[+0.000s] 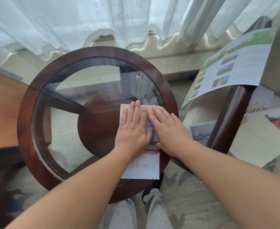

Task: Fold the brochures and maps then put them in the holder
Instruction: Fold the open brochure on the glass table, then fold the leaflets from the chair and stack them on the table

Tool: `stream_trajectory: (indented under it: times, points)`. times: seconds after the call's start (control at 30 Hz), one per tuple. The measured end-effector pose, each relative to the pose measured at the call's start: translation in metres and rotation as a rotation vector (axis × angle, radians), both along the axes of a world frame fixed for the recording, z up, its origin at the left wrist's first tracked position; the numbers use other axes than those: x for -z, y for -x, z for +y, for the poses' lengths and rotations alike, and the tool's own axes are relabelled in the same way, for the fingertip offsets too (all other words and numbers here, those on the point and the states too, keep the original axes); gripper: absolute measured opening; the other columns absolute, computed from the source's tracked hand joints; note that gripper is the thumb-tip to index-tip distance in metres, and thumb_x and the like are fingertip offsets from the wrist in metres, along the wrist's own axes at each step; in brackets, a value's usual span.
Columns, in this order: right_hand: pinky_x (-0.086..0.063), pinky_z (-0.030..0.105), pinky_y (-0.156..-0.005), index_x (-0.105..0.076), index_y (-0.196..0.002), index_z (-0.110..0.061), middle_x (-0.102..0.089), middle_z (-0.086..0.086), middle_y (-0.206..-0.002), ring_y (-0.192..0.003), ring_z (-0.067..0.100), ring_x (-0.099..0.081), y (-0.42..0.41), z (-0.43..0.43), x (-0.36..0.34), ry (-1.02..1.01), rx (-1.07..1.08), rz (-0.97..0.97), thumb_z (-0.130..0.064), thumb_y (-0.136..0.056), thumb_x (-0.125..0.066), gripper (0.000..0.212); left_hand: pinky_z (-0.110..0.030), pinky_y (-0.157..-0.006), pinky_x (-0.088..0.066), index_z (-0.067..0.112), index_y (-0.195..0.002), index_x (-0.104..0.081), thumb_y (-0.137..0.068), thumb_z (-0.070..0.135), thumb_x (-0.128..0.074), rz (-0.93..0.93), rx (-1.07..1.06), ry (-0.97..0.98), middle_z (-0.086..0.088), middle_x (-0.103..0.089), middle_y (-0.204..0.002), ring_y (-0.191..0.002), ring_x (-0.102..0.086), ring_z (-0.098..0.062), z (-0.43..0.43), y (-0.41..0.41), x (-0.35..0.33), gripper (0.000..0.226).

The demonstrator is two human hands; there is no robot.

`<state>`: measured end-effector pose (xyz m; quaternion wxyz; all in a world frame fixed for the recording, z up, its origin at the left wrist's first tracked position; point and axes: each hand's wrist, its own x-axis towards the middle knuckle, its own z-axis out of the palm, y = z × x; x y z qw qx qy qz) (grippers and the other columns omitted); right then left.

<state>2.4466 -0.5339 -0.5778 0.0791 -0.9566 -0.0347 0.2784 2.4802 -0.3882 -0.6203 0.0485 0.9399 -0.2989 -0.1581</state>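
Folded brochure [142,167]: lies flat on the near right part of the round table [25,113]. Its far portion rests on the glass top [70,113]; its near end reaches over the dark wooden rim. The near panel is pale, with red characters printed across it.

Left hand [132,128]: palm down on the brochure's left half, fingers straight and close together, pressing the paper flat. It grips nothing.

Right hand [167,131]: palm down on the brochure's right half, fingers extended and angled toward the left hand, the two hands touching along their inner edges. The thumb lies at the brochure's right edge; whether it hooks under the paper cannot be told.

Open brochure [226,66]: unfolded, with photographs and text columns, draped over the dark wooden chair arm [230,116] to the right of the table, well apart from the hands.

Printed sheets [200,129]: several lie below and behind the chair arm, one a photograph panel, with a large pale sheet [258,141] beside it.

Sheer white curtain [86,22]: hangs behind the table.
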Motion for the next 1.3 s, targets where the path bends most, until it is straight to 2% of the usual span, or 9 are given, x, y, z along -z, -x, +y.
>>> stream_trajectory:
  times: [0.2,0.5,0.67,0.73,0.87,0.93,1.0,1.1,1.3]
  points:
    - [-0.005,0.041,-0.120,0.012,-0.154,-0.025,0.021,-0.005,-0.162,-0.148,0.013,0.016,0.001,0.001,-0.001,0.003,0.017,0.019,-0.051,-0.077,-0.073,0.117,-0.051,-0.119,-0.011,0.001,-0.151,-0.019,-0.094,0.060,-0.024,0.001,0.113,-0.009,-0.020,-0.012,-0.160,-0.150,-0.008,-0.032,0.026,0.027,-0.003,0.083]
    - [-0.001,0.042,-0.119,0.015,-0.153,-0.025,0.023,-0.004,-0.161,-0.148,0.015,0.018,0.001,0.001,0.001,-0.017,0.037,0.032,-0.051,-0.075,-0.075,0.122,-0.051,-0.112,-0.022,0.005,-0.147,-0.039,-0.091,0.057,-0.038,0.078,0.207,-0.103,-0.022,-0.032,-0.155,-0.144,-0.030,-0.034,0.077,0.082,-0.027,0.077]
    - [-0.007,0.041,-0.121,0.004,-0.155,-0.022,0.012,0.000,-0.164,-0.150,0.019,0.009,-0.003,0.003,-0.013,-0.090,0.091,0.028,-0.044,-0.083,-0.070,0.106,-0.050,-0.113,-0.022,0.018,-0.115,-0.068,-0.090,0.056,-0.037,0.060,0.137,-0.060,-0.005,-0.062,-0.120,-0.117,-0.057,-0.027,0.061,0.051,-0.057,0.055]
    - [-0.012,0.038,-0.120,-0.008,-0.155,-0.020,0.002,0.002,-0.164,-0.150,0.020,0.001,-0.001,-0.001,-0.029,-0.172,0.170,-0.029,-0.042,-0.087,-0.066,0.093,-0.048,-0.114,-0.024,0.020,-0.107,-0.066,-0.091,0.054,-0.034,0.059,0.097,-0.014,0.000,-0.060,-0.115,-0.113,-0.054,-0.025,0.048,0.033,-0.067,0.049]
    - [-0.024,0.035,-0.115,-0.034,-0.148,-0.018,-0.027,0.003,-0.157,-0.144,0.020,-0.023,0.014,-0.036,-0.075,-0.294,0.423,-0.279,-0.033,-0.089,-0.064,0.068,-0.044,-0.105,-0.033,0.021,-0.115,-0.062,-0.092,0.052,-0.027,0.067,0.115,0.056,0.001,-0.059,-0.117,-0.112,-0.052,-0.025,0.011,0.012,-0.089,0.052]
    - [-0.033,0.037,-0.109,-0.045,-0.139,-0.018,-0.041,0.004,-0.145,-0.134,0.023,-0.036,0.023,-0.067,-0.095,-0.263,0.591,-0.389,-0.030,-0.089,-0.063,0.055,-0.040,-0.102,-0.032,0.022,-0.122,-0.060,-0.092,0.054,-0.026,0.090,0.129,0.092,0.001,-0.058,-0.120,-0.114,-0.050,-0.025,-0.011,0.008,-0.101,0.056]
    - [-0.041,0.039,-0.093,-0.053,-0.124,-0.018,-0.049,0.005,-0.127,-0.117,0.026,-0.046,0.028,-0.103,-0.107,-0.196,0.835,-0.446,-0.030,-0.087,-0.062,0.040,-0.037,-0.101,-0.030,0.025,-0.127,-0.056,-0.093,0.054,-0.030,0.110,0.160,0.112,0.003,-0.056,-0.122,-0.117,-0.048,-0.024,-0.036,0.006,-0.112,0.052]
    - [-0.038,0.035,-0.075,-0.046,-0.103,-0.021,-0.047,0.003,-0.109,-0.097,0.025,-0.047,0.026,-0.154,-0.112,-0.098,1.168,-0.400,-0.036,-0.088,-0.059,0.025,-0.037,-0.104,-0.030,0.025,-0.129,-0.054,-0.094,0.052,-0.032,0.094,0.199,0.137,0.005,-0.057,-0.118,-0.117,-0.048,-0.022,-0.071,0.006,-0.129,0.050]
    - [-0.035,0.034,-0.074,-0.037,-0.097,-0.022,-0.047,0.004,-0.112,-0.092,0.024,-0.045,0.006,-0.206,-0.098,-0.163,1.195,-0.324,-0.043,-0.087,-0.060,0.033,-0.040,-0.104,-0.031,0.021,-0.126,-0.058,-0.094,0.047,-0.039,0.008,0.214,0.175,0.001,-0.060,-0.114,-0.113,-0.051,-0.025,-0.149,0.000,-0.154,0.045]
